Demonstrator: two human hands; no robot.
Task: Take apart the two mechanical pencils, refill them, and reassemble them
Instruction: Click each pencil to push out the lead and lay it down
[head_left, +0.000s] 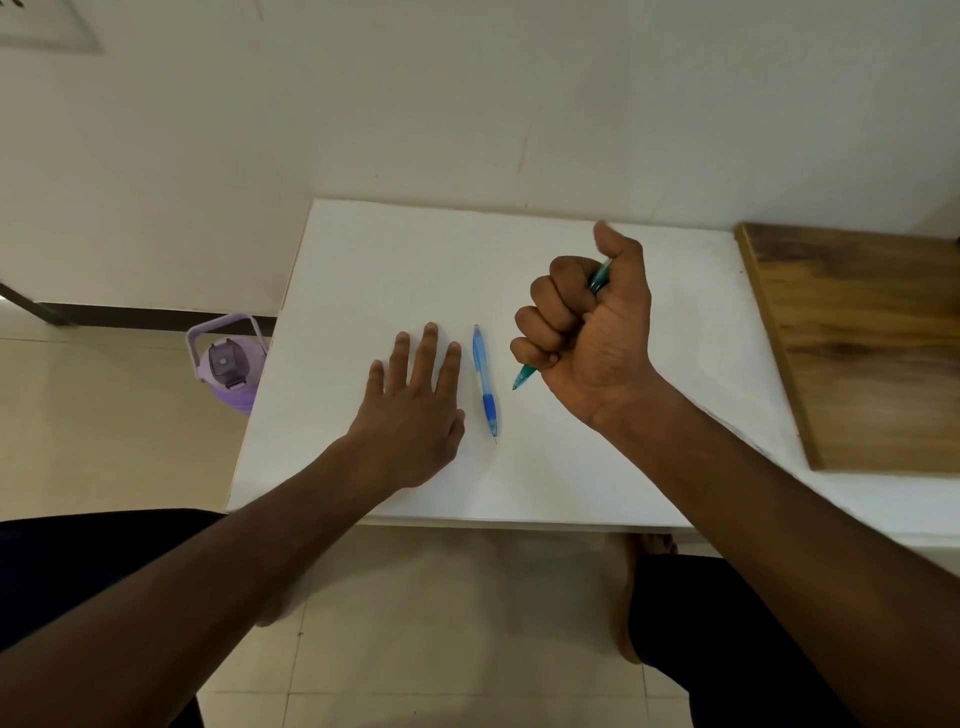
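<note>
While the blue pencil lies flat on the white table, its long axis runs nearly straight away from the person, thin metal tip toward the near edge, cap end toward the wall. Barrel is clear pale-blue plastic w/ a darker blue grip sleeve near the tip. Just right of it, not touching, the teal pencil sits in the right hand, clenched in a full fist round the barrel, thumb sticking up; axis runs diagonal, pointed end down-left toward the table, other end poking out the top of the fist by the thumb. Most of its barrel is hidden inside the fist, so only the two ends show; can't tell if its tip touches the table. Left hand rests palm-down on the table just left of the blue pencil, fingers straight & spread, holding nothing, a small gap btwn it and the pencil. Table top is smooth, matte, rectangular, pushed against a pale wall. At its right a wood-grain board w/ a lighter edge is cut off by the frame. Left of the table, on the tiled floor, stands a lilac plastic water bottle w/ a carry handle, partly hidden by the table edge.
</note>
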